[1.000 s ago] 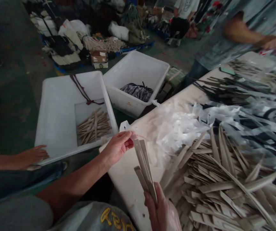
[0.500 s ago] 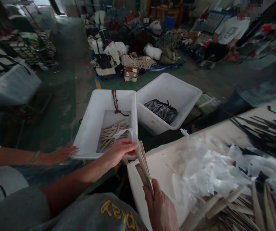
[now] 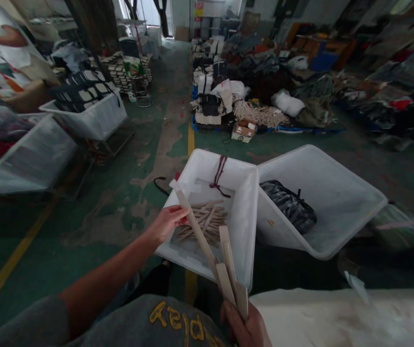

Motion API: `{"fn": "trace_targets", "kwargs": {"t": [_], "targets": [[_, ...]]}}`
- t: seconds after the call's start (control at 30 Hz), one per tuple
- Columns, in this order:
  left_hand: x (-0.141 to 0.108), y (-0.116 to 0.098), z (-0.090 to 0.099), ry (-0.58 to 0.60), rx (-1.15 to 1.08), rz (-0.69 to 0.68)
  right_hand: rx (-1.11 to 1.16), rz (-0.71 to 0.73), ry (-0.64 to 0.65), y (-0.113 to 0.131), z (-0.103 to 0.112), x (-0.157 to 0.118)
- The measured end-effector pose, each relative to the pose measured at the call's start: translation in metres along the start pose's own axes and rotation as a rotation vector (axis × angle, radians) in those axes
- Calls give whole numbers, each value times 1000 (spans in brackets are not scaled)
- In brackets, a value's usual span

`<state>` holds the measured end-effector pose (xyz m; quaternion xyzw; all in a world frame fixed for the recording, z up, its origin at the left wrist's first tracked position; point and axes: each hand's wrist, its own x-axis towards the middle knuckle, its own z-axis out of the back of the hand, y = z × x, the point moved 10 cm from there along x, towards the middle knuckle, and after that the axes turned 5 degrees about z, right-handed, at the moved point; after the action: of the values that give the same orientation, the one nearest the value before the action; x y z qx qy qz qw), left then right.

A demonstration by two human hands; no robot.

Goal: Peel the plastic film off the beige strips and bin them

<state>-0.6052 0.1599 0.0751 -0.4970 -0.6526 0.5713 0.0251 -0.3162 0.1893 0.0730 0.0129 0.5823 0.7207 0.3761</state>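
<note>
My left hand (image 3: pixel 171 221) pinches a long, flat beige strip (image 3: pixel 197 226) above a white bin. A whitish, film-like bit (image 3: pixel 174 184) shows at that strip's far end. Lower down, my right hand (image 3: pixel 248 327) is closed around several beige strips (image 3: pixel 227 255) fanned out at their tops, and the long strip runs down into the same bunch. Inside the white bin (image 3: pixel 252 217) lies a loose pile of similar strips (image 3: pixel 210 219). A dark red cord (image 3: pixel 219 171) hangs over its far wall.
A second white bin (image 3: pixel 351 193), tilted, holds a grey-black bundle (image 3: pixel 288 205). At lower right is a pale tabletop (image 3: pixel 301 313). More loaded bins (image 3: pixel 98 120) stand left, near a person (image 3: pixel 8 38). Piled goods (image 3: pixel 257 91) and a small carton (image 3: pixel 243 130) lie beyond.
My view has swung left, so most of the table with its plastic film is out of sight. The strips have spread apart, and the other person's hand on the bin is gone from view.
</note>
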Motion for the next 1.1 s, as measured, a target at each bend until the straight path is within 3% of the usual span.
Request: {"fn": "trace_targets", "kwargs": {"t": [0.07, 0.13, 0.27, 0.33, 0.4, 0.53, 0.6, 0.7, 0.8, 0.87, 0.97, 1.1], "targets": [[11, -8, 32, -49, -64, 49, -1, 16, 1, 20, -14, 17], [15, -10, 47, -48, -71, 89, 6, 26, 2, 40, -30, 37], [12, 4, 44, 40, -15, 205, 55, -3, 54, 71, -67, 79], [12, -4, 48, 44, -24, 207, 87, -24, 78, 75, -80, 97], [16, -32, 70, -33, -63, 124, 115, -41, 73, 66, -85, 110], [12, -105, 141, -270, -45, -76, 131, -145, -18, 26, -72, 126], [5, -120, 161, -319, 56, -104, 163, -170, -87, 23, -66, 136], [0, -110, 161, -298, 243, -96, 216, 23, -52, 73, -84, 162], [6, -92, 151, -234, 330, -80, 167, 247, 112, 138, -132, 186], [14, -88, 158, -212, 339, -49, 137, 285, 157, 161, -160, 199], [34, -93, 190, -193, 347, 10, 95, 292, 143, 179, -192, 219], [62, -96, 241, -60, 338, 81, 36, 285, 37, 204, -233, 254]]}}
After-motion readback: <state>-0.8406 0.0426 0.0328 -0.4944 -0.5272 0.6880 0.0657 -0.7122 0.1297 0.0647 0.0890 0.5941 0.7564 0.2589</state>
